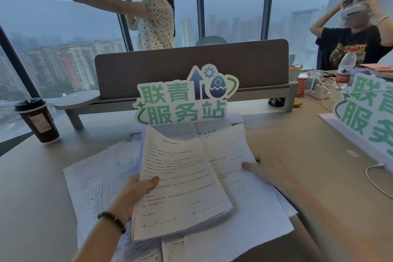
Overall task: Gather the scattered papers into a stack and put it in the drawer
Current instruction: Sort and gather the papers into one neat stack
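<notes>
My left hand (136, 192) grips a thick bundle of printed papers (180, 193) by its left edge, thumb on top, and holds it lifted over the desk. My right hand (268, 171) pinches the right edge of another printed sheet (229, 155) that lies partly under the bundle. More loose sheets (91, 181) are spread flat on the desk to the left, below and to the right of the bundle. No drawer is in view.
A green and white sign (182, 102) stands just behind the papers, with a grey desk divider (191, 66) behind it. A lidded coffee cup (38, 121) stands at the left. At the right are a second sign (365, 112), a water bottle (345, 70) and white cables (374, 178). Two people with headsets stand beyond the desk.
</notes>
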